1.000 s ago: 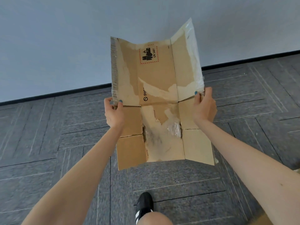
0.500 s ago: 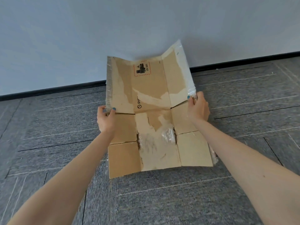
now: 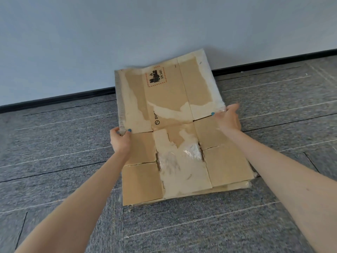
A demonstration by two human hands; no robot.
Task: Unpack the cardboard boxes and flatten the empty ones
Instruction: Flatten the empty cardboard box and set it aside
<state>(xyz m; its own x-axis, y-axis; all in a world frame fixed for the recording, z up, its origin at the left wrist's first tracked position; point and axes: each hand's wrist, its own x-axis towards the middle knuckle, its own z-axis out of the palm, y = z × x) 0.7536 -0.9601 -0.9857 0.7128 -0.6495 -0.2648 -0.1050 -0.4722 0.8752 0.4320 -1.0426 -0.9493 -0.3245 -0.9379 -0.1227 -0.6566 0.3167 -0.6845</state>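
Now, box: flat cardboard box (image 3: 169, 99) lying on carpet (image 3: 54, 143), far end tilting up.
L hand (image 3: 120, 137): pinching left edge.
R hand (image 3: 228, 118): thumbing right edge, grip unclear.
Risk: creases springing back if released unevenly.

Print on the flattened cardboard box (image 3: 167, 99)

A red-hatched label (image 3: 155, 76) near its far edge carries a black battery pictogram and reads "UN 3481", set sideways. Nearer the middle, a small circled logo (image 3: 156, 122) precedes black letters that seem to begin "PIC"; the rest is torn away.
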